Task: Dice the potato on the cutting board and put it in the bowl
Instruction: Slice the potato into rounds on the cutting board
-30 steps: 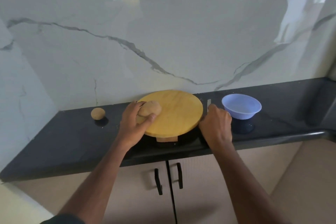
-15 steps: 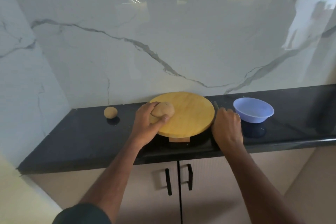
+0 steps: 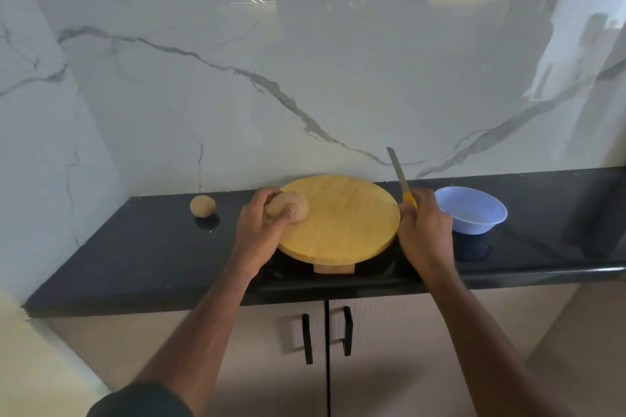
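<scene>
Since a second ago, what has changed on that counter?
The right hand has lifted the knife off the counter; its blade now points up beside the board. The left hand still grips the potato at the board's left edge. The bowl and the second potato have not moved.

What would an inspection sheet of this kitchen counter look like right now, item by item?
Surface: black countertop, glossy, against a marble-look wall.
Job's things: whole potato at the left edge of the round wooden cutting board, uncut; empty blue bowl right of the board; knife with yellow handle, blade raised and pointing away from the person.
Clutter: second potato on the counter, left of the board.
Hands: left hand grips the potato; right hand holds the knife beside the board.
Cables: nothing seen.
Surroundings: cabinet doors with black handles below the counter.
</scene>
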`<state>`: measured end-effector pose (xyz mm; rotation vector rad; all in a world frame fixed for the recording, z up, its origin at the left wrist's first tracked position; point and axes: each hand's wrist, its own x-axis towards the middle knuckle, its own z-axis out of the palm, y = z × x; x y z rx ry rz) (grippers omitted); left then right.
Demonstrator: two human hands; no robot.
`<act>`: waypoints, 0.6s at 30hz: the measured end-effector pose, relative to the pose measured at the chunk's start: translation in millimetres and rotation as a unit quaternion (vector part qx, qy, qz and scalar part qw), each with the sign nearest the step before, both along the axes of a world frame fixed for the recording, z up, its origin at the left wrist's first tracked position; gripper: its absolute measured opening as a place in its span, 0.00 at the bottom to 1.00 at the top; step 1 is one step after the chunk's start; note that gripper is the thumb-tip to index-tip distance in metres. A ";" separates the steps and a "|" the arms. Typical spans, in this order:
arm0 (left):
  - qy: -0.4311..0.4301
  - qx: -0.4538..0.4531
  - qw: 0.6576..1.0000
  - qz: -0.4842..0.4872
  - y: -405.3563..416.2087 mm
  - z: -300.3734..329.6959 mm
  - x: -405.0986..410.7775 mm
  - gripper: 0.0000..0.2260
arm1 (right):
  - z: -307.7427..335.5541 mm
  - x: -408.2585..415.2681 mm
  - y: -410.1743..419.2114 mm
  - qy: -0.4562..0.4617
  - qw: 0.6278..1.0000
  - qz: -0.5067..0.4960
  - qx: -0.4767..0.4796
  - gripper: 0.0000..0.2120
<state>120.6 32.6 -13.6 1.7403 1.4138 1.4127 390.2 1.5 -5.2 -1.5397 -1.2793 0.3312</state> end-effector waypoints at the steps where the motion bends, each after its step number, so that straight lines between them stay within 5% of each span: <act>1: -0.009 0.003 1.000 0.014 -2.6 0.2 -0.5 0.27 | -0.2 2.6 -1.8 0.014 1.000 -0.005 0.013 0.07; 7: 0.014 0.002 1.000 -0.002 -8.2 3.5 -0.1 0.30 | 0.2 3.4 -4.8 0.017 0.999 -0.011 0.039 0.05; 13: 0.188 0.037 0.982 0.006 7.8 15.3 -6.2 0.27 | -3.5 4.0 2.9 -0.036 0.999 -0.014 0.032 0.06; 18: 0.247 0.013 0.968 -0.041 15.6 28.7 24.7 0.30 | -2.7 1.2 1.2 -0.070 0.996 -0.003 0.048 0.10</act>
